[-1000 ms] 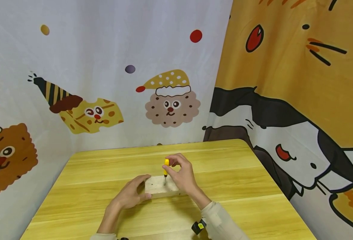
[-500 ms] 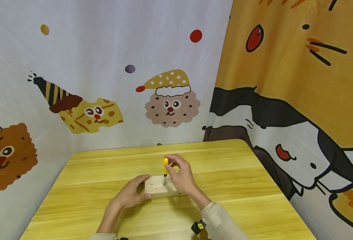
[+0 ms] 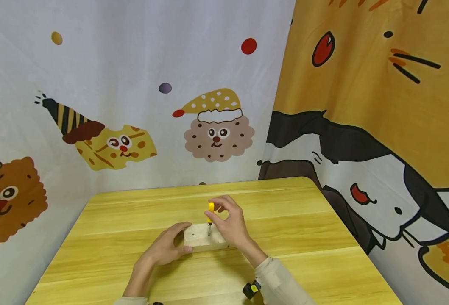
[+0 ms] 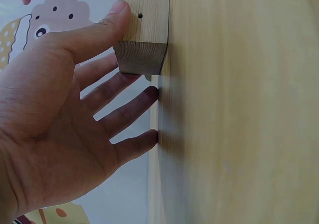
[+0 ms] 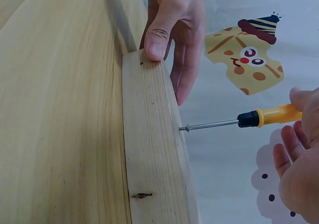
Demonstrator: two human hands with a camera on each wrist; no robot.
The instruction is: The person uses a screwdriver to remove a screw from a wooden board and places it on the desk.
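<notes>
A pale wooden block [image 3: 200, 239] lies on the table, small dark holes and a knot in its surface. My left hand [image 3: 165, 245] holds the block's left end, thumb on the near side and fingers behind. In the left wrist view the thumb [image 4: 112, 22] presses the wood beside a hole. My right hand [image 3: 230, 220] pinches the yellow handle of a screwdriver [image 3: 210, 207], which stands nearly upright over the block. The right wrist view shows its shaft tip meeting a screw [image 5: 184, 128] that sticks out of the block's top face.
The wood-grain table [image 3: 304, 237] extends around both hands. A printed curtain [image 3: 132, 63] hangs behind it and an orange one [image 3: 354, 97] at the right. A black strapped device [image 3: 252, 289] sits at the right wrist.
The right thumb drew back from the screwdriver handle, then came forward onto it again, and the handle shifted slightly. The block and left hand stay in place.
</notes>
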